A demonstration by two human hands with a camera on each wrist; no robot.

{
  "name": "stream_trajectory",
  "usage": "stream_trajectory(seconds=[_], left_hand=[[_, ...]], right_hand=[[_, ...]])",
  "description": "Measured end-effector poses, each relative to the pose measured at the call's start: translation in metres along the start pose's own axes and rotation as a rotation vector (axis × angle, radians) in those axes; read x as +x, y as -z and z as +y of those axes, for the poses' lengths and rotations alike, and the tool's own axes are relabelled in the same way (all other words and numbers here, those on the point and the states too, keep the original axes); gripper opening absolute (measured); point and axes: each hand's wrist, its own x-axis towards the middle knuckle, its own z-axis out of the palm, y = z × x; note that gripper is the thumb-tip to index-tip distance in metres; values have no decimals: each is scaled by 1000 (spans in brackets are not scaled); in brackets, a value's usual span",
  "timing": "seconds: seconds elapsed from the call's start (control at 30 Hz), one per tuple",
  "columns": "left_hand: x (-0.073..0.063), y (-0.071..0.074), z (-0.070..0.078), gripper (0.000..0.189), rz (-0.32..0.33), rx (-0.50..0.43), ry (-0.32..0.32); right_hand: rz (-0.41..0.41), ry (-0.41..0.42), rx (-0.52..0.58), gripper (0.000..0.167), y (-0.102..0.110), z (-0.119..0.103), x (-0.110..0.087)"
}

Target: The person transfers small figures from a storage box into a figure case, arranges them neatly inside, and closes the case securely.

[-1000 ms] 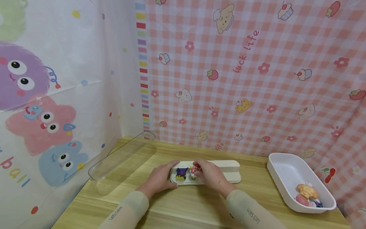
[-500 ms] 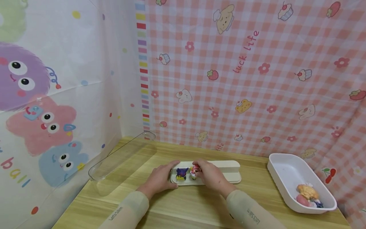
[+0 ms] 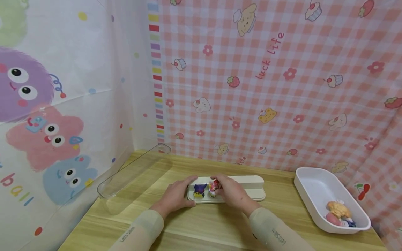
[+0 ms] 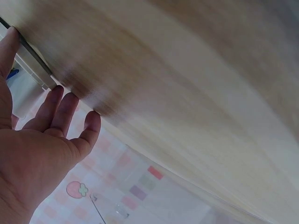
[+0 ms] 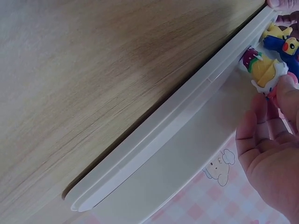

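A cream stepped display base (image 3: 255, 193) lies lengthwise on the wooden table. My left hand (image 3: 176, 194) holds its left end, with the thumb at the front edge and the fingers toward the back. On the base near that end stands a purple-and-yellow figurine (image 3: 200, 190); the right wrist view shows a yellow face on its dark blue body (image 5: 283, 44). Just right of it, my right hand (image 3: 233, 192) pinches a small pink, red and white figurine (image 3: 214, 188) at the base's lower step. Its yellow and white part (image 5: 265, 73) shows in the right wrist view; the fingers hide some of it.
A clear plastic cover (image 3: 135, 174) stands at the table's left side. To the right, a white tray (image 3: 309, 184) holds several small figures, among them an orange one (image 3: 338, 210) and a pink one (image 3: 333, 219). Printed cloths hang behind and at both sides.
Both hands keep their places on the base and the figurine. The pink figurine appears to have turned slightly between the right fingers.
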Motion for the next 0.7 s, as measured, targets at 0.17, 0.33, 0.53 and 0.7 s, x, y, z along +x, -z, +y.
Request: stream_trajectory(seconds=[0.17,0.33,0.53,0.7], left_hand=[[0,0,0,101,-2,-3,4],[0,0,0,101,1,0,-1],[0,0,-1,101,2,-1,-4],[0,-1,-1,102,3,2,-6]], right_hand=[[-8,4,5,45,1,0,0],[-3,16,-5,43,0,1,0],[35,42,-51,34,-4,0,0],[55,30,-87,34,-6,-2,0]])
